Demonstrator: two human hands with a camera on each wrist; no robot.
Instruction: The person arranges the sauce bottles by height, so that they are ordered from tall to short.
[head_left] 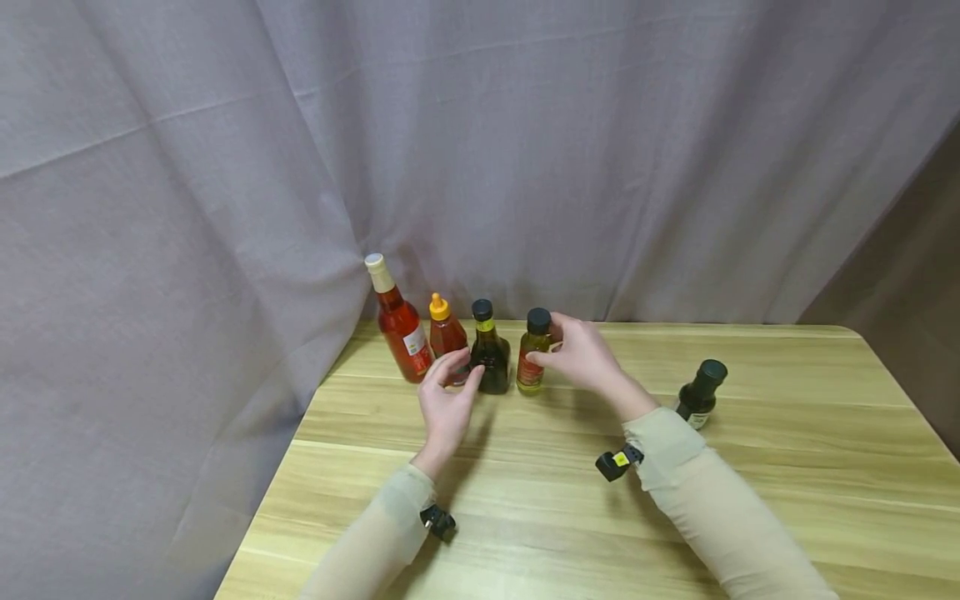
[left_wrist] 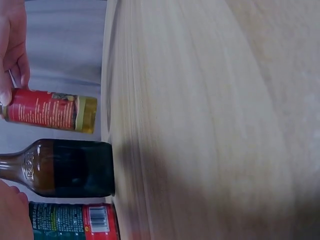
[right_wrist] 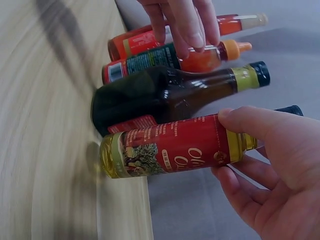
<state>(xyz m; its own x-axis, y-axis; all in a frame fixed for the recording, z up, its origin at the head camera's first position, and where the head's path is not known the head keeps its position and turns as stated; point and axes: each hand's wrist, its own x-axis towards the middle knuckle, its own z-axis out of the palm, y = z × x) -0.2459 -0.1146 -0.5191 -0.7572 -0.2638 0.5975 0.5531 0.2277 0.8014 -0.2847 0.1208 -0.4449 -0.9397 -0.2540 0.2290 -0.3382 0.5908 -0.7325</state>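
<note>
My right hand (head_left: pixel 587 355) pinches an olive oil bottle (right_wrist: pixel 172 145) with a red label and black cap between thumb and fingers. In the left wrist view a small gap shows between the bottle's base and the table. Left of it a dark sauce bottle (head_left: pixel 491 362) with a black cap and yellow neck band stands upright. My left hand (head_left: pixel 446 404) hovers in front of an orange-capped squeeze bottle (head_left: pixel 447 333), its fingers loosely bent with nothing between them. At the row's left end stands a tall red bottle (head_left: pixel 402 329) with a cream cap.
A small dark bottle (head_left: pixel 701 394) with a black cap stands apart on the right, partly behind my right forearm. The wooden table (head_left: pixel 540 533) ends at a grey curtain (head_left: pixel 510 167) behind the row of bottles.
</note>
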